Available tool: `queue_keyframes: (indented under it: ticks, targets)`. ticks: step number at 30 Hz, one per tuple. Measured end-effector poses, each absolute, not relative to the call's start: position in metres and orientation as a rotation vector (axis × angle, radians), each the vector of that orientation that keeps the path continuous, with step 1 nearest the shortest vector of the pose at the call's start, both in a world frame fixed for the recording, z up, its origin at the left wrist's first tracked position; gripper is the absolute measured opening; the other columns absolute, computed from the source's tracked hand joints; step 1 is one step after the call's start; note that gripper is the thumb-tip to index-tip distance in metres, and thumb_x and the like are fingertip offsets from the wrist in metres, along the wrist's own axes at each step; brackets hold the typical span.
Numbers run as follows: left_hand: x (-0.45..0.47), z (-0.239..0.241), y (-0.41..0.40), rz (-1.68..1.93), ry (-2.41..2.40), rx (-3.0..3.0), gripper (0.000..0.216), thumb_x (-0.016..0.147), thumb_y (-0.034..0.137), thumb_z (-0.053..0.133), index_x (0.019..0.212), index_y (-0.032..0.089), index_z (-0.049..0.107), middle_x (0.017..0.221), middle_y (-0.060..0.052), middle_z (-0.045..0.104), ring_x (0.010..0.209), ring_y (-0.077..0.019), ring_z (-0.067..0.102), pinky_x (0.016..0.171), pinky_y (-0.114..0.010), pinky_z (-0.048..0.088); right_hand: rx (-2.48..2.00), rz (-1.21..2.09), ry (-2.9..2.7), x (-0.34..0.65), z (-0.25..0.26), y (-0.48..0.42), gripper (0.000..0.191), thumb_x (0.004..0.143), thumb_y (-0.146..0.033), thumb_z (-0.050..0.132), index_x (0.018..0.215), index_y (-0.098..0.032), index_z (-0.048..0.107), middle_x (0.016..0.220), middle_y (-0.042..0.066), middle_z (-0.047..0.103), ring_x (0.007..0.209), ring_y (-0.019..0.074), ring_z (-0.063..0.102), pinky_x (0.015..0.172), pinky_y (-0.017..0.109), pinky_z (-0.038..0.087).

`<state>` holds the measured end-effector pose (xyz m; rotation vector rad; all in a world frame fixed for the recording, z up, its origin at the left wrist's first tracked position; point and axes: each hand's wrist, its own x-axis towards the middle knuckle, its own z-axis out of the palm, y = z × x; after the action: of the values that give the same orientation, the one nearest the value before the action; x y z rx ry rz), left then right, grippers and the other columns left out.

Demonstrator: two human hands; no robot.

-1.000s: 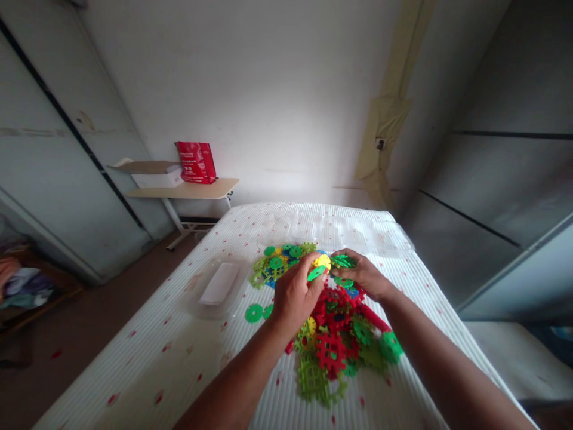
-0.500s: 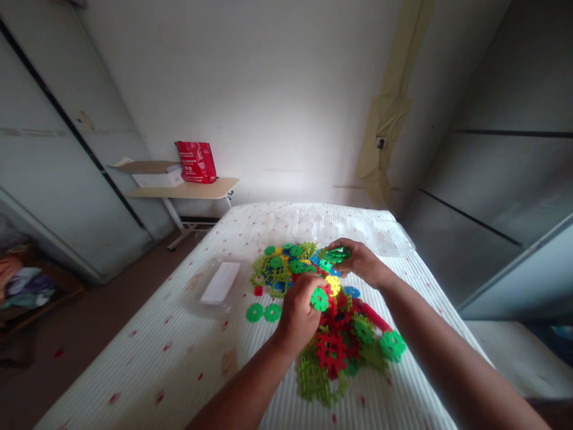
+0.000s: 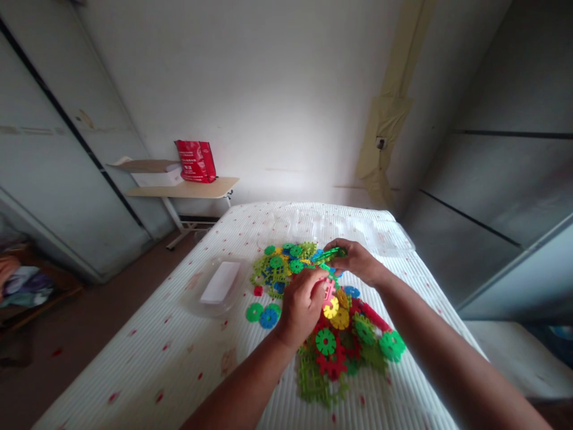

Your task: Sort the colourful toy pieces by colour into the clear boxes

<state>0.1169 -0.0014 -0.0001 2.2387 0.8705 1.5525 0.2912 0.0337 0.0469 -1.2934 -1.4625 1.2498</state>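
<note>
A heap of plastic interlocking building pieces lies on the bed, with notched discs and lattice shapes in several colours. My left hand [image 3: 302, 307] is over the middle of the heap, its thumb and fingers closed on a light red notched piece [image 3: 329, 291]. Just below its fingertips are yellow notched discs [image 3: 341, 318]. My right hand [image 3: 358, 263], at the far right of the heap, is closed on a few green notched discs [image 3: 330, 255] held edge-on. A green disc [image 3: 325, 341] rests on red lattice pieces [image 3: 331, 365] near me. Left of the heap, a blue disc [image 3: 268, 318] overlaps a green one.
A clear plastic lid [image 3: 190, 298] with a white paper [image 3: 221, 282] lies to the left on the bed [image 3: 165, 358]. Clear plastic trays [image 3: 394, 237] stand along the far side. Beyond the bed, a small table [image 3: 197, 189] holds a red bag [image 3: 196, 161] and a box [image 3: 156, 177].
The green disc at my left hand is gone from it, and one now lies on the red pieces. A blue disc has appeared on the left. My right hand's discs have tilted.
</note>
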Motion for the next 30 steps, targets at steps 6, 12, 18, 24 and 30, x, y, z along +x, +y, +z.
queue_keyframes:
  ticks: [6, 12, 18, 24, 30]
  targets:
    - [0.111, 0.004, -0.008, 1.66, 0.797, 2.233, 0.02, 0.083, 0.008, 0.05, 0.099, 0.019, 0.058, 0.09, -0.004, 0.063, 0.089, -0.0132, 0.059, 0.081, -0.026, 0.05, -1.31, 1.216, -1.511, 0.29, 0.05, 0.032, 0.029, 0.06, -0.021, 0.068, 0.087, -0.016, 0.058, 0.06, -0.005, 0.057, 0.046, 0.0094, 0.054, 0.048, 0.025, 0.047]
    - [0.109, 0.005, -0.012, 1.662, 0.636, 2.37, 0.025, 0.082, 0.005, 0.049, 0.1, 0.019, 0.059, 0.092, -0.005, 0.064, 0.09, -0.0137, 0.061, 0.082, -0.029, 0.052, -1.328, 1.172, -1.581, 0.288, 0.041, 0.038, 0.028, 0.062, -0.024, 0.066, 0.088, -0.016, 0.058, 0.056, -0.006, 0.056, 0.044, 0.009, 0.052, 0.046, 0.024, 0.042]
    - [0.115, -0.006, -0.02, 1.604, 0.567, 2.38, 0.026, 0.083, 0.005, 0.048, 0.102, 0.019, 0.059, 0.092, -0.005, 0.067, 0.089, -0.0129, 0.063, 0.08, -0.026, 0.054, -1.332, 1.18, -1.581, 0.286, 0.046, 0.037, 0.031, 0.063, -0.028, 0.068, 0.089, -0.016, 0.058, 0.052, -0.007, 0.053, 0.043, 0.0088, 0.05, 0.045, 0.023, 0.04]
    - [0.12, -0.014, -0.038, 1.417, 0.445, 2.503, 0.024, 0.084, 0.009, 0.05, 0.105, 0.017, 0.058, 0.109, -0.011, 0.064, 0.104, -0.0171, 0.061, 0.089, -0.031, 0.053, -1.224, 1.301, -1.617, 0.28, 0.05, 0.031, 0.037, 0.061, -0.029, 0.073, 0.092, -0.015, 0.059, 0.067, -0.003, 0.061, 0.057, 0.0098, 0.054, 0.055, 0.024, 0.044]
    - [0.095, -0.008, -0.041, 1.463, 0.421, 2.514, 0.029, 0.079, 0.008, 0.053, 0.107, 0.018, 0.056, 0.086, -0.006, 0.067, 0.078, -0.013, 0.064, 0.072, -0.025, 0.054, -0.993, 1.414, -1.664, 0.286, 0.039, 0.032, 0.039, 0.064, -0.038, 0.072, 0.094, -0.015, 0.06, 0.091, 0.005, 0.065, 0.083, 0.0154, 0.06, 0.077, 0.032, 0.047]
